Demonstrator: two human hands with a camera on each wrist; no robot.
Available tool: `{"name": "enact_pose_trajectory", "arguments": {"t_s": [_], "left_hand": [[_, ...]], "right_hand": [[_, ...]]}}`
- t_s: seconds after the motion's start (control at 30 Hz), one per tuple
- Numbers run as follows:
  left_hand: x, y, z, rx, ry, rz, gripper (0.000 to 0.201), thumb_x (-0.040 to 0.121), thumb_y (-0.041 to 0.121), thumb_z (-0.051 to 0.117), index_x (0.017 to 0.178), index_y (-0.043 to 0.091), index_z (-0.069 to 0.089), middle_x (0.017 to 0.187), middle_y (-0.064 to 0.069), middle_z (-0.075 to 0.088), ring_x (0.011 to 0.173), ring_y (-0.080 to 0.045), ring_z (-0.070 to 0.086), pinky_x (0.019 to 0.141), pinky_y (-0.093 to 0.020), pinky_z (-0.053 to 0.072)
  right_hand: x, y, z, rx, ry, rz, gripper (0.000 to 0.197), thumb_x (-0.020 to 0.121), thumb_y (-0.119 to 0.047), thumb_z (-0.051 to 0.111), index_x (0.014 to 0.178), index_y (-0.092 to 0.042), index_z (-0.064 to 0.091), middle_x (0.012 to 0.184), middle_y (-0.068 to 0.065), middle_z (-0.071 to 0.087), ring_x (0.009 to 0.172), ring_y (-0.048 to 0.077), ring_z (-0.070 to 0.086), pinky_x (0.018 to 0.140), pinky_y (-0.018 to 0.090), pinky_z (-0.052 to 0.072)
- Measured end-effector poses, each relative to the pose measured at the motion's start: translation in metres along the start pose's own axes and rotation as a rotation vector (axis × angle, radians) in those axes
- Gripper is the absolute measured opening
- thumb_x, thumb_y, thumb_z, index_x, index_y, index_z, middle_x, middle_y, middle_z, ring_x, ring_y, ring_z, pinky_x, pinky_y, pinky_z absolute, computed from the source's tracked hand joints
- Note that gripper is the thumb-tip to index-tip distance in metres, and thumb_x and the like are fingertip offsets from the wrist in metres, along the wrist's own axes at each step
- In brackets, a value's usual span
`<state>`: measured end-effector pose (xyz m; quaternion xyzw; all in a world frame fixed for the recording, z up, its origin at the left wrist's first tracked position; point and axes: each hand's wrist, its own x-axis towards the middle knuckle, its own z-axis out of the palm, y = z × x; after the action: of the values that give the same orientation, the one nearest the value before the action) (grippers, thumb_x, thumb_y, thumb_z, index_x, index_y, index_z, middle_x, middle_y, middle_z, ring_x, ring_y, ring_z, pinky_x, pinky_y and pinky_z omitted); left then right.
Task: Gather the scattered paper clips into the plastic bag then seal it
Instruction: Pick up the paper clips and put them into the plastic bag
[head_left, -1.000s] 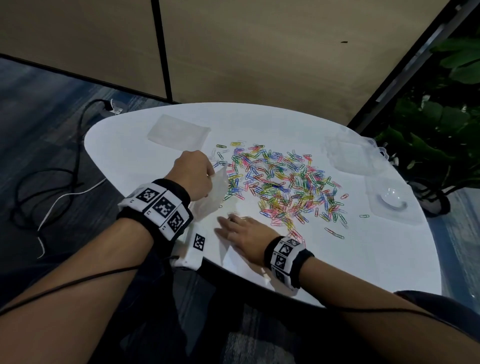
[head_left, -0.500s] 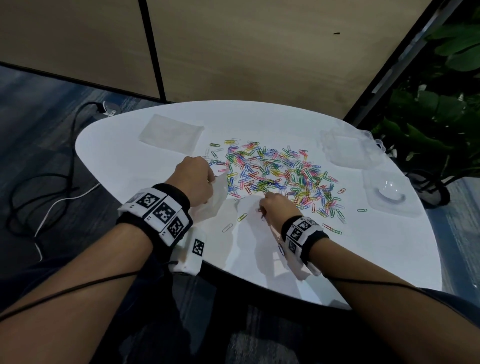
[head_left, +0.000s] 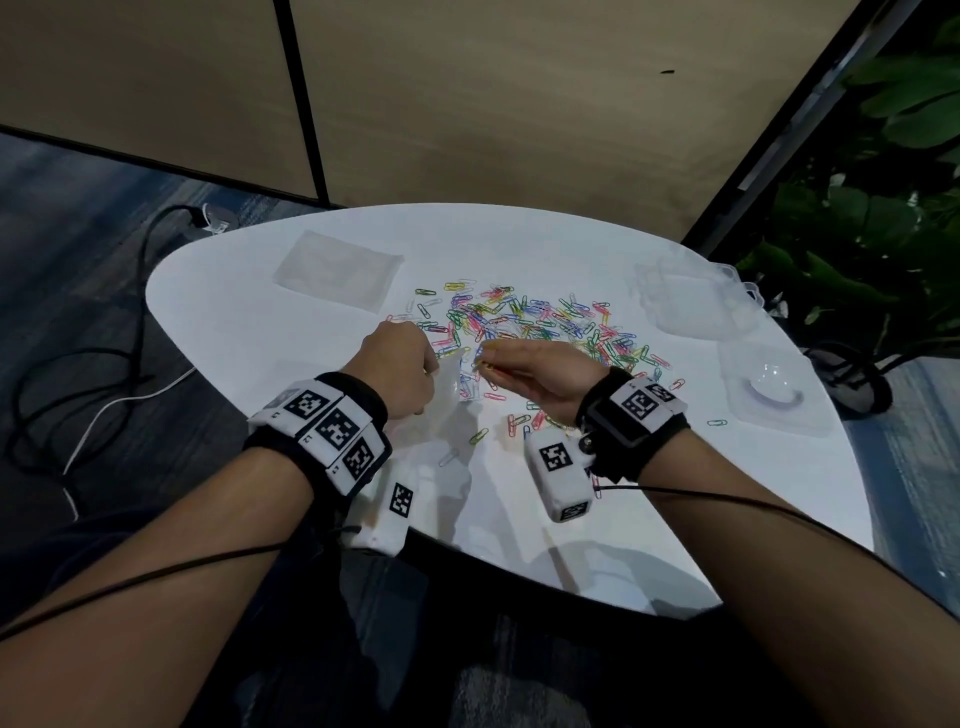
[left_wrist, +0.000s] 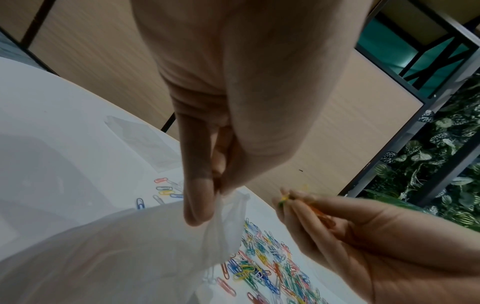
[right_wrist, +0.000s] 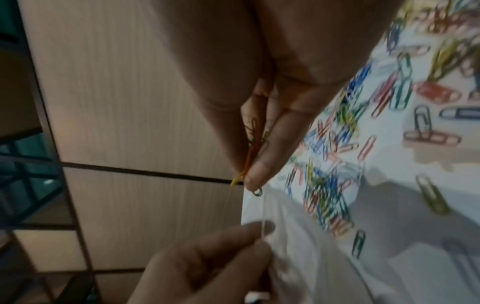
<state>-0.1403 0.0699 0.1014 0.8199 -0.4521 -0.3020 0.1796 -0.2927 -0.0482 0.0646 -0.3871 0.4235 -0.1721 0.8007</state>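
**Head camera: clips held at the mouth of the bag**

Head view showed a person's left hand (head_left: 400, 366) pinching the top edge of a clear plastic bag (head_left: 451, 395) between thumb and fingers, the bag hanging from that grip down to the white surface (head_left: 779, 493). The right hand (head_left: 540, 374), palm turned up, pinched a small bunch of clips (right_wrist: 253, 142) in a narrow grip, fingertips (left_wrist: 291, 198) just beside the bag's mouth. The right wrist camera caught one clip poking out below the thumb at the bag's edge. Most of the coloured paper clips (head_left: 540, 319) lay scattered on the surface beyond both hands, with a few strays (head_left: 478, 435) nearer the person. A flat spare bag (head_left: 337, 270) lay at the far left, clear plastic boxes (head_left: 696, 301) at the right.
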Motion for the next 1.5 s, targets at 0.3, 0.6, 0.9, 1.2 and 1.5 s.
{"name": "enact_pose_trajectory", "arguments": {"t_s": [0.3, 0.6, 0.9, 1.2, 1.5], "left_hand": [[0.001, -0.006, 0.001, -0.034, 0.003, 0.078, 0.021, 0.081, 0.0, 0.066, 0.089, 0.01, 0.082, 0.078, -0.014, 0.077, 0.083, -0.028, 0.074, 0.083, -0.04, 0.062], [0.0, -0.007, -0.004, -0.013, 0.008, 0.078, 0.019, 0.081, -0.002, 0.062, 0.076, 0.008, 0.077, 0.07, -0.008, 0.068, 0.088, -0.035, 0.073, 0.083, -0.04, 0.061], [0.003, -0.015, -0.011, -0.027, 0.078, -0.002, 0.033, 0.081, -0.003, 0.059, 0.104, 0.01, 0.078, 0.1, -0.016, 0.075, 0.095, -0.032, 0.073, 0.092, -0.039, 0.059], [0.002, -0.012, -0.013, 0.013, 0.061, -0.016, 0.034, 0.079, -0.008, 0.064, 0.106, 0.008, 0.078, 0.102, -0.014, 0.075, 0.088, -0.027, 0.069, 0.076, -0.027, 0.053], [0.001, -0.001, -0.002, 0.061, 0.023, 0.005, 0.033, 0.084, -0.007, 0.06, 0.11, 0.006, 0.075, 0.102, -0.012, 0.076, 0.082, -0.024, 0.072, 0.075, -0.027, 0.054]], "right_hand": [[0.001, 0.031, 0.044, -0.277, 0.018, 0.033, 0.021, 0.084, 0.018, 0.053, 0.097, 0.011, 0.069, 0.094, 0.022, 0.07, 0.078, 0.026, 0.07, 0.072, 0.025, 0.061], [0.008, 0.038, 0.049, -0.881, 0.069, -0.141, 0.043, 0.063, -0.018, 0.069, 0.106, -0.011, 0.074, 0.08, 0.001, 0.075, 0.083, 0.024, 0.073, 0.083, 0.044, 0.059], [-0.006, 0.022, 0.036, -0.8, 0.116, -0.398, 0.038, 0.084, 0.012, 0.046, 0.072, -0.009, 0.075, 0.086, 0.013, 0.075, 0.081, 0.029, 0.073, 0.08, 0.042, 0.061], [-0.011, 0.108, -0.033, -2.237, -0.33, -0.447, 0.062, 0.102, -0.03, 0.035, 0.156, -0.018, 0.005, 0.164, 0.004, -0.001, 0.151, 0.031, 0.003, 0.121, 0.053, 0.014], [0.021, 0.086, -0.077, -2.048, 0.057, -0.388, 0.037, 0.091, -0.006, 0.056, 0.126, -0.015, 0.055, 0.127, 0.014, 0.053, 0.109, 0.035, 0.056, 0.077, 0.035, 0.05]]}}
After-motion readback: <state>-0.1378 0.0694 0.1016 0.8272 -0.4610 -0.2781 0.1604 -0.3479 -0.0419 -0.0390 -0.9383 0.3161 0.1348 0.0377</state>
